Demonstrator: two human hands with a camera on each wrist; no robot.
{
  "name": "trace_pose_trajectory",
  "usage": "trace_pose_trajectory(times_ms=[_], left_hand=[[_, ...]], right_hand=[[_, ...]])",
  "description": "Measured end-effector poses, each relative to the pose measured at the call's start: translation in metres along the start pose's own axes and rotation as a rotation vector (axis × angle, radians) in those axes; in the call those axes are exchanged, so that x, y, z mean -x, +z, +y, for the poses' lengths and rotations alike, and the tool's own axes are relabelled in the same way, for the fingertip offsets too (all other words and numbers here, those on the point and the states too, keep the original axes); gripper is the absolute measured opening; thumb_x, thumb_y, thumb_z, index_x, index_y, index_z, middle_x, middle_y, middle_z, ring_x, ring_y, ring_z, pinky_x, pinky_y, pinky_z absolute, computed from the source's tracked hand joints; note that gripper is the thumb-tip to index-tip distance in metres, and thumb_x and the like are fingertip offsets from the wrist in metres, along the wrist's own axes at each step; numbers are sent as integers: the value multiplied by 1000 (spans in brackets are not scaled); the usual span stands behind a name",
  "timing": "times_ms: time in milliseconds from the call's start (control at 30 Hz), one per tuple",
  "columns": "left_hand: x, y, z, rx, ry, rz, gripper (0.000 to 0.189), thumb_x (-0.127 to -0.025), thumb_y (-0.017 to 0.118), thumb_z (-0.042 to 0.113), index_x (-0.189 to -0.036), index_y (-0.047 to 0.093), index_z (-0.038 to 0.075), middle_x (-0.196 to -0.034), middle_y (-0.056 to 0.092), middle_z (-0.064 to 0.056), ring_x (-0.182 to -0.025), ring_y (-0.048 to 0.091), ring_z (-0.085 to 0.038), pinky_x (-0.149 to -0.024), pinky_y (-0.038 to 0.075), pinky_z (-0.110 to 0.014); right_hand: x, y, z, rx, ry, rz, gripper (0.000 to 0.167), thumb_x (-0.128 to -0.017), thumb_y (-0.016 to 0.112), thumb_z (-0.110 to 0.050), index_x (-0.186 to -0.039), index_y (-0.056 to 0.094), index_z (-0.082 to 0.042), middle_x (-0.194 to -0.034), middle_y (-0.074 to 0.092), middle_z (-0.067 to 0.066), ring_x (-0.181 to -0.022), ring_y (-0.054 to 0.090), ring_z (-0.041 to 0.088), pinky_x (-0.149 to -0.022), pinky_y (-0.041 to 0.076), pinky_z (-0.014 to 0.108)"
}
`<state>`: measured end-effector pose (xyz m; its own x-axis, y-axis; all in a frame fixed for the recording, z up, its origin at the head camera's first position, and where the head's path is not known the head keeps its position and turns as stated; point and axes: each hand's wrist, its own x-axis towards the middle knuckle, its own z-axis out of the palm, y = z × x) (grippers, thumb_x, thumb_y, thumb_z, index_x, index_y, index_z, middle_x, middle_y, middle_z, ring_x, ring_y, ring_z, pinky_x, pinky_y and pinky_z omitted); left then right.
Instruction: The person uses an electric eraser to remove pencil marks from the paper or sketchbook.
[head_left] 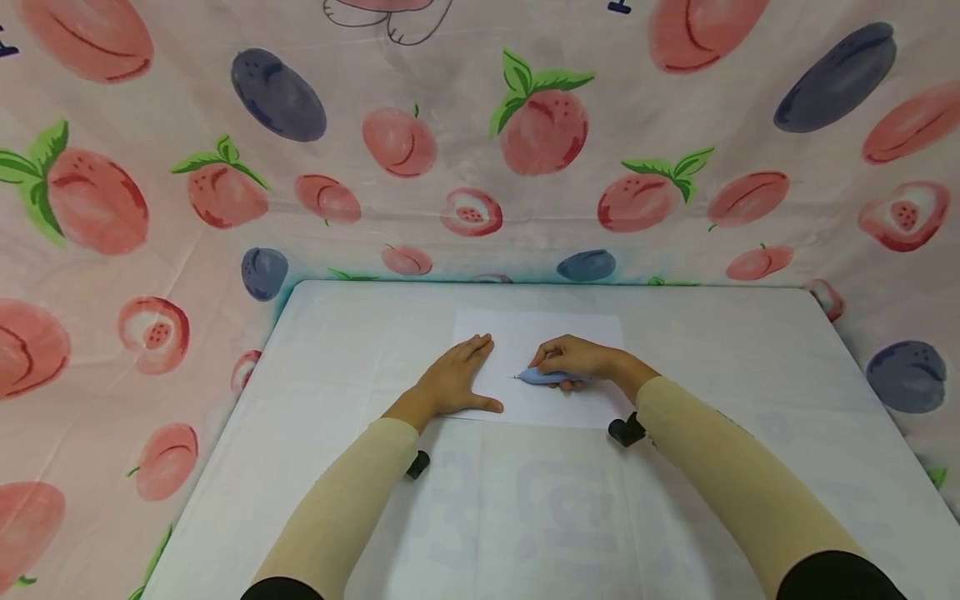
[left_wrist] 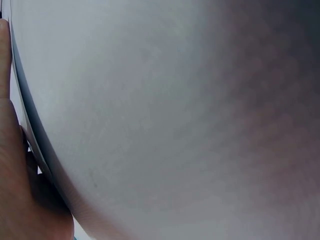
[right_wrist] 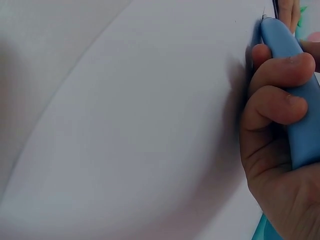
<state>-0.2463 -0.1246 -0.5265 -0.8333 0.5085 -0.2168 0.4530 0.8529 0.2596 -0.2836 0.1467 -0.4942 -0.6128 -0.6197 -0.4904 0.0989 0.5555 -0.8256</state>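
Note:
A white sheet of paper (head_left: 540, 329) lies on the white-covered table. My left hand (head_left: 455, 379) rests flat on its left part, fingers straight and thumb spread toward the tool. In the left wrist view only the edge of that hand (left_wrist: 22, 185) shows. My right hand (head_left: 581, 358) grips a thick blue pen-shaped tool (head_left: 536, 377), whose thin tip points left, at the paper. From the right wrist, curled fingers (right_wrist: 275, 105) wrap the tool's smooth blue body (right_wrist: 305, 135). Whether the tip touches the paper I cannot tell.
The white table cover (head_left: 360, 350) extends around the paper, with faint lettering showing through near the front. A fruit-print cloth (head_left: 450, 83) hangs behind and beside the table. Small black devices (head_left: 626, 429) sit at both wrists, by the beige sleeves (head_left: 735, 467).

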Motion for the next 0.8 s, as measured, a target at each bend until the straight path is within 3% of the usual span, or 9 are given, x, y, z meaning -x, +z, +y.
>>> trace_pose_trajectory(times_ms=[800], left_hand=[[1, 1, -1, -7, 2, 2, 118, -73, 59, 82, -160, 10, 18, -167, 7, 5, -153, 8, -16, -124, 15, -36]], right_hand=[[-2, 2, 1, -3, 12, 2, 26, -100, 57, -21, -120, 66, -7, -68, 60, 4, -48, 49, 12, -47, 41, 22]])
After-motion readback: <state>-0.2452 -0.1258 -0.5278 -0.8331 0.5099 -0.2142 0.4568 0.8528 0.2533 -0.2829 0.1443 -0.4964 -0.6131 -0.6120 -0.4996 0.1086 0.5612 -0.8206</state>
